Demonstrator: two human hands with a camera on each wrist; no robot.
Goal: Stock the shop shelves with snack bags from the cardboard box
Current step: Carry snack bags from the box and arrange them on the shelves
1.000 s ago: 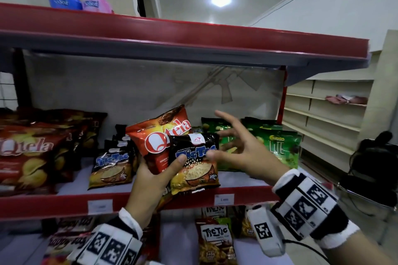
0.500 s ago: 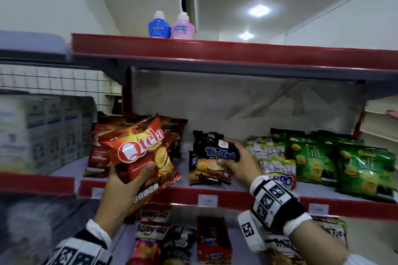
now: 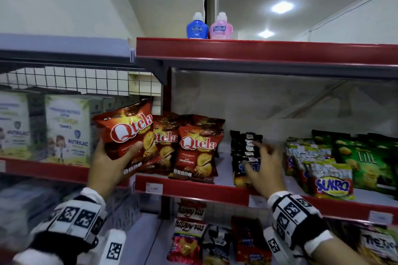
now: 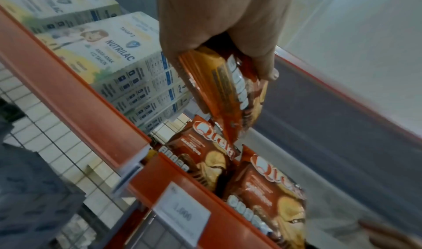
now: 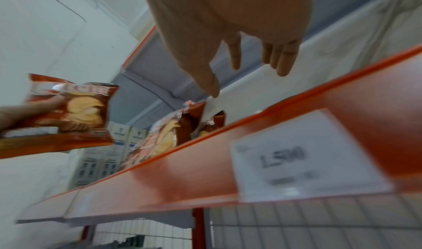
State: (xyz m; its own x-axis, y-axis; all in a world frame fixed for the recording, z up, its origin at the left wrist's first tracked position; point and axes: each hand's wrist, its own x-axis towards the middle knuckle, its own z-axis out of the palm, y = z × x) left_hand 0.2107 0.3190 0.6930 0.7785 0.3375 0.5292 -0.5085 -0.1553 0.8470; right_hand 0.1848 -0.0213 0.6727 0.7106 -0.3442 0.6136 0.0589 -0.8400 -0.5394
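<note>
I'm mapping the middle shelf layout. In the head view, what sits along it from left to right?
Nutrilac boxes → shelved Qtela bags → black Tic Tac bags → Sukro bags → green bags.

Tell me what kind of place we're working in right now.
Most likely a small grocery shop: red-edged shelves with price tags, rows of Qtela snack bags, Nutrilac boxes. The left hand holds another Qtela bag.

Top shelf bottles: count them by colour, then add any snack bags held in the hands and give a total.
blue bottle: 1
pink bottle: 1
Qtela bag held in the left hand: 1
bags in the right hand: 0
Total: 3
</note>
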